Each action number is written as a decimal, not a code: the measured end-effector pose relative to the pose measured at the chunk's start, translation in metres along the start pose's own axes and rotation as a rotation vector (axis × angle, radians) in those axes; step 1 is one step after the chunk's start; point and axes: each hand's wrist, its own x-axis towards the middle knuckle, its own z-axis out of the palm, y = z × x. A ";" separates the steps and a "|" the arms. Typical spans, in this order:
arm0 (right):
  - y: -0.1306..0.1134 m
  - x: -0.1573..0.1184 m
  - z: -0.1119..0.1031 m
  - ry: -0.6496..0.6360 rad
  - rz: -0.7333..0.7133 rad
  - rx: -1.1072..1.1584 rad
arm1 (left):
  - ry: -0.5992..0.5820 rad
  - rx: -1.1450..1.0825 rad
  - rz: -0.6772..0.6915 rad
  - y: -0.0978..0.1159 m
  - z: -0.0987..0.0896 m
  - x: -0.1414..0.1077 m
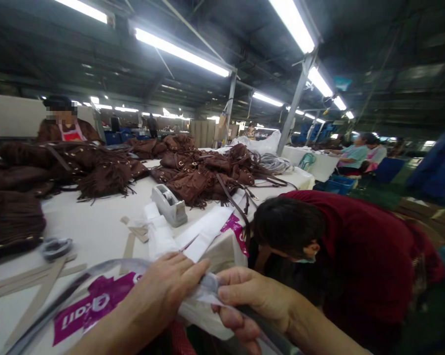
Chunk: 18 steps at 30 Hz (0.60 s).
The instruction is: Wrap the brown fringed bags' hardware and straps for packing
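At the near table edge, my left hand [172, 278] is closed, its thumb pressing a crumpled bit of clear plastic [209, 284]. My right hand [254, 298] pinches the same plastic between thumb and forefinger, just right of the left thumb. A long grey strip [55, 308], apparently edged in plastic, curves in from the lower left and passes under my hands to the lower right. Beneath my left forearm lies a plastic bag with purple print [96, 301]. White paper strips [207, 231] lie just beyond my fingers. What sits inside the pinched plastic is hidden.
A grey tape dispenser [169, 204] stands ahead, and a tape roll [55, 248] lies at left. Brown fringed bags [203, 170] are heaped across the table [96, 222]. Close on the right, a person in dark red [359, 246] bends low beside the table. Tan strips [41, 286] lie front left.
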 end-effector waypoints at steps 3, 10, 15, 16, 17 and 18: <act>0.006 0.001 -0.004 0.034 0.000 -0.020 | -0.050 0.007 -0.140 -0.013 0.005 0.004; 0.027 -0.006 -0.035 -0.004 -0.012 0.062 | -0.195 -0.033 -0.408 -0.055 -0.004 -0.016; 0.031 -0.009 -0.034 -0.094 -0.178 0.120 | -0.210 -0.193 -0.488 -0.051 0.007 -0.015; 0.031 -0.011 -0.031 -0.102 -0.217 0.131 | -0.198 -0.214 -0.491 -0.050 0.009 -0.015; 0.031 -0.013 -0.028 -0.107 -0.260 0.144 | -0.184 -0.242 -0.484 -0.050 0.010 -0.014; 0.030 -0.016 -0.024 -0.114 -0.302 0.159 | -0.172 -0.280 -0.470 -0.049 0.011 -0.014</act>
